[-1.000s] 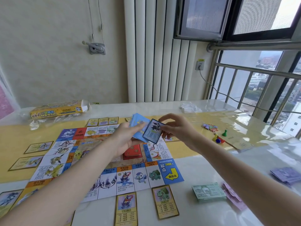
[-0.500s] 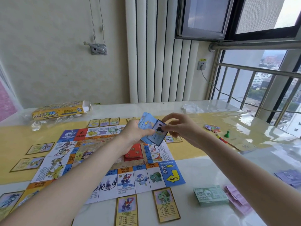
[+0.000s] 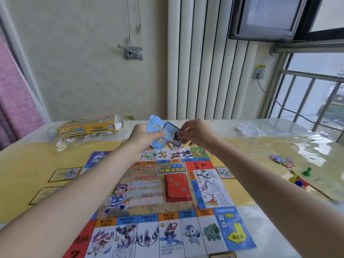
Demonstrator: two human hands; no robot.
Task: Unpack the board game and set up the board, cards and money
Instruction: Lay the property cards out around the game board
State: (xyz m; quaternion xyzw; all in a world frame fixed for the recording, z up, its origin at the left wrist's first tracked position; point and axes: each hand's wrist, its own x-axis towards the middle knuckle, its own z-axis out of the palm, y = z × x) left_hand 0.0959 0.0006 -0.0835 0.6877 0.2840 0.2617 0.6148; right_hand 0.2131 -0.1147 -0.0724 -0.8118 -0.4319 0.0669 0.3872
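Board [image 3: 160, 198]: unfolded flat on the table [image 3: 270, 229], printed side up, spanning the near centre. Red card stack [image 3: 176, 188]: set in its box right of the board's middle. Blue card deck [image 3: 155, 132]: held above the far edge of the board in your left hand [image 3: 147, 135], fingers curled round it. Single card [image 3: 174, 135]: face toward you, pinched at its right edge by your right hand [image 3: 195, 134], thumb and fingers closed on it, overlapping the deck. Property cards [image 3: 65, 174]: laid outside the board's left edge; one more [image 3: 224, 172] just off the right edge. Tokens [image 3: 297, 178]: loose, well to the right. Game box [image 3: 89, 125]: far left, opened.

Step in hand, by judgement: dealing property cards to their matching squares. Next move calls for matching the card's picture to a far-edge square, then laying it flat just beyond that edge.
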